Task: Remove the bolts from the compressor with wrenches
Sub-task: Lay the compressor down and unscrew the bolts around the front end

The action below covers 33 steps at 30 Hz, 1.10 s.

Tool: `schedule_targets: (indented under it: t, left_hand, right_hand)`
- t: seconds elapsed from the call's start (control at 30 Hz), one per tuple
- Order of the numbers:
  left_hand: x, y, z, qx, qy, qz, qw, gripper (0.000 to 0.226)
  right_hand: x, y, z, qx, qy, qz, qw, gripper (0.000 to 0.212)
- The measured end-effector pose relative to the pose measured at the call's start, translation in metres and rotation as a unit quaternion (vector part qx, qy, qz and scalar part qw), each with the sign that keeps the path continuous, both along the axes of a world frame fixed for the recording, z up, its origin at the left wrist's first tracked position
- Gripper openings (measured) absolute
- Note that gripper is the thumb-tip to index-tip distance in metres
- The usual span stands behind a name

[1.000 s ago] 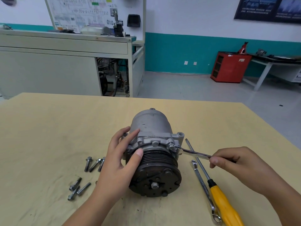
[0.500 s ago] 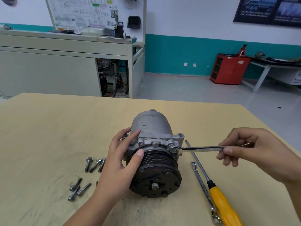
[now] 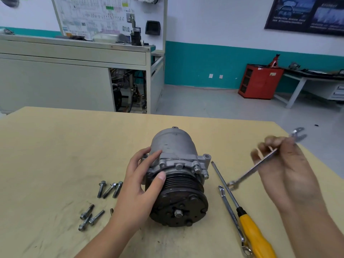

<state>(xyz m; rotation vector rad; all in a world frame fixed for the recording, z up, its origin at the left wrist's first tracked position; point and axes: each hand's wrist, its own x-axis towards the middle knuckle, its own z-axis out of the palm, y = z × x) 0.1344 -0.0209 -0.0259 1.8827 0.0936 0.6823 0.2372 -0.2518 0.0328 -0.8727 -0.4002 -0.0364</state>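
Note:
A grey compressor lies on the wooden table, its black pulley facing me. Bolts still sit in its front flange. My left hand holds the compressor's left side, thumb on the pulley grooves. My right hand grips a steel wrench in the air to the right of the compressor, clear of it; the wrench is blurred and slants down-left. Several loose bolts lie on the table left of my left hand.
A yellow-handled screwdriver and a second wrench lie side by side on the table right of the compressor. The table's right edge runs close past my right hand. A workbench, a red cabinet and floor lie beyond.
My right hand has pulled the wrench off the flange bolt and lifted it up and to the right. My left hand and the compressor have stayed put.

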Motion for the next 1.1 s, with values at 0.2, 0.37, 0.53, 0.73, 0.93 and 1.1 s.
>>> schedule_targets:
  t: [0.2, 0.37, 0.53, 0.73, 0.93, 1.1]
  left_hand:
    - [0.001, 0.000, -0.001, -0.001, 0.003, 0.000, 1.000, 0.040]
    - [0.001, 0.000, 0.000, 0.003, 0.005, 0.003, 1.000, 0.040]
    - [0.001, 0.000, -0.001, 0.001, 0.009, 0.001, 1.000, 0.039]
    - [0.001, -0.001, -0.001, -0.002, 0.001, 0.003, 1.000, 0.039]
    - [0.001, -0.001, -0.002, -0.014, 0.003, -0.004, 1.000, 0.039]
    - [0.001, -0.002, -0.001, -0.018, 0.007, -0.010, 1.000, 0.039]
  right_hand:
    - [-0.007, 0.050, 0.012, 0.159, 0.073, 0.048, 0.983, 0.044]
    - [-0.005, 0.061, 0.010, 0.248, 0.163, 0.036, 0.954, 0.059]
    - [-0.001, 0.050, 0.005, 0.269, 0.200, -0.002, 0.942, 0.063]
    - [-0.006, 0.059, -0.006, 0.305, 0.258, -0.018, 0.917, 0.061]
    - [-0.011, 0.065, -0.003, 0.301, 0.256, -0.036, 0.918, 0.063]
    - [-0.014, 0.070, 0.013, 0.206, 0.206, -0.070, 0.954, 0.062]
